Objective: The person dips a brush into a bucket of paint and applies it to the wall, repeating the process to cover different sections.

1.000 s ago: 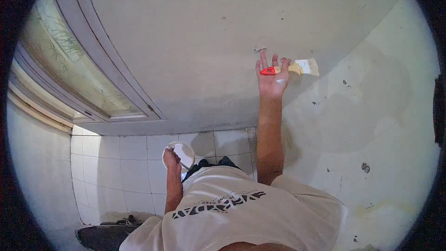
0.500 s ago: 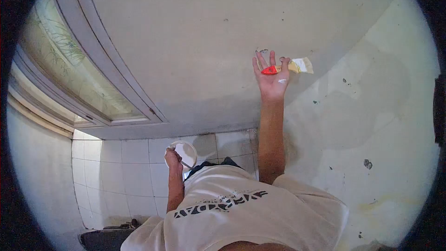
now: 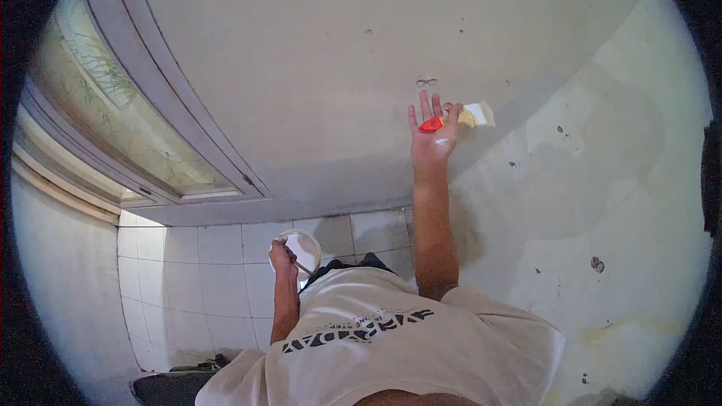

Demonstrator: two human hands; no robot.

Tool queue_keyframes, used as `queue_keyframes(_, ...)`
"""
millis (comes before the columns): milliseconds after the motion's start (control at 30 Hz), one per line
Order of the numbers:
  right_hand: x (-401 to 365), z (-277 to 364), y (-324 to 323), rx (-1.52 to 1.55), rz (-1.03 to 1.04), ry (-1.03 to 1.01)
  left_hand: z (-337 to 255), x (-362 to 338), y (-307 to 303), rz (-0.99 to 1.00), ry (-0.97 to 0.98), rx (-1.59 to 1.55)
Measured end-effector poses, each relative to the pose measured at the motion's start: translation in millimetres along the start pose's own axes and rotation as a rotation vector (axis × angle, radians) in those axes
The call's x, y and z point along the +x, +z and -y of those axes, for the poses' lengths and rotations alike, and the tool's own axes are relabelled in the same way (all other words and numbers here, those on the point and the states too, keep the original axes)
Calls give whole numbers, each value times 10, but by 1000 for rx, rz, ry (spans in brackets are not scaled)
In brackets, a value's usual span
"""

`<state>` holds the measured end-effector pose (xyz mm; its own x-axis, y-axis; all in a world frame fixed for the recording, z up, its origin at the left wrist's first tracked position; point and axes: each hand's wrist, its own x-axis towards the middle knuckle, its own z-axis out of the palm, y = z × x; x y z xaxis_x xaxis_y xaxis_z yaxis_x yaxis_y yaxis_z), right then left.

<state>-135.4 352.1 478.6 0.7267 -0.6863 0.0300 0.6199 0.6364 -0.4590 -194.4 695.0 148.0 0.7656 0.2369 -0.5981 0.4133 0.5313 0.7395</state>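
Note:
My right hand (image 3: 432,143) is raised palm up near the wall, its fingers partly spread. Its thumb holds a brush (image 3: 430,125) across the palm; the brush has a red handle end, a yellowish middle and a wide white end pointing right. White smears mark the palm. Lower left, my left hand (image 3: 283,254) is closed at the edge of a round white bucket (image 3: 319,245), beside a thin grey bar crossing its opening. The exact grip there is too small to tell.
A pale wall (image 3: 323,90) with small holes and chips fills the upper view. A framed glass window or door (image 3: 177,158) stands at left. White floor tiles (image 3: 218,244) lie below, with a dark object (image 3: 169,387) at lower left. Another stained wall (image 3: 602,180) is at right.
My right hand has moved slightly left and down with the brush, uncovering a chipped spot on the wall. My left hand and the bucket have barely shifted.

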Motion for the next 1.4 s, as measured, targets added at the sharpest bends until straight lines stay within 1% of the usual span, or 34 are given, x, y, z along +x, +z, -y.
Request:
queue_keyframes(33,7,-28,-1,4,-4,-2,1,2,6,1,2,5)
queue_keyframes(100,41,-97,4,-288,50,-255,7,9,-3,-45,44,8)
queue_keyframes(133,52,-120,3,-287,50,-254,-4,19,-28,-46,46,9)
queue_keyframes(200,98,-158,7,-497,35,-418,-28,37,-45,-37,9,-29)
queue_keyframes(233,135,-168,-35,-495,41,-416,-35,33,-50,-39,13,-35)
queue_keyframes(300,202,-167,-122,-671,150,-558,-40,13,-61,-18,18,-40)
queue_keyframes(333,225,-193,-134,-670,154,-557,-44,11,-56,-20,20,-43)
queue_keyframes(400,239,-247,-150,-647,204,-676,-71,-5,-59,-9,24,-3)
queue_keyframes(433,241,-279,-146,-645,202,-678,-82,-18,-44,-8,25,-1)
queue_keyframes(500,245,-332,-150,-664,250,-823,-71,-53,-16,-59,56,15)
queue_keyframes(533,241,-339,-164,-663,251,-823,-74,-60,-13,-59,56,14)
queue_keyframes(600,217,-345,-204,-780,275,-808,-58,-77,-15,-68,30,-12)
queue_keyframes(633,215,-357,-220,-787,273,-805,-40,-80,-29,-69,24,-10)
queue_keyframes(700,237,-400,-233,-926,257,-882,-10,-9,-59,-51,14,10)
queue_keyframes(733,252,-399,-267,-928,259,-882,29,51,-87,-52,12,9)
queue_keyframes(800,285,-376,-338,-853,277,-754,73,120,-117,-34,1,12)
queue_keyframes(833,300,-376,-355,-855,279,-753,77,129,-136,-35,-1,10)
queue_keyframes(900,319,-364,-329,-751,264,-832,51,110,-132,-10,-11,-6)
queue_keyframes(933,306,-347,-304,-753,266,-831,30,74,-129,-12,-13,-7)
queue_keyframes(1000,290,-292,-273,-874,237,-856,-2,3,-92,6,-7,-71)
queue_keyframes(1033,295,-311,-270,-877,234,-858,-24,-32,-57,9,-9,-68)
queue_keyframes(1100,303,-385,-281,-707,326,-855,-42,-79,-15,-56,5,-43)
queue_keyframes(1133,279,-372,-342,-710,324,-855,-41,-87,-15,-55,2,-40)
queue_keyframes(1200,207,-311,-472,-855,363,-483,-38,-76,-11,-46,27,-1)
queue_keyframes(1233,217,-285,-489,-854,361,-484,-42,-65,-21,-45,28,0)
queue_keyframes(1300,232,-237,-480,-883,314,-601,-39,-38,-39,-42,-5,-22)
queue_keyframes(1333,260,-227,-438,-885,316,-600,-33,-28,-51,-43,-7,-23)
queue_keyframes(1400,341,-183,-290,-717,329,-904,-36,6,-51,-59,-24,-8)
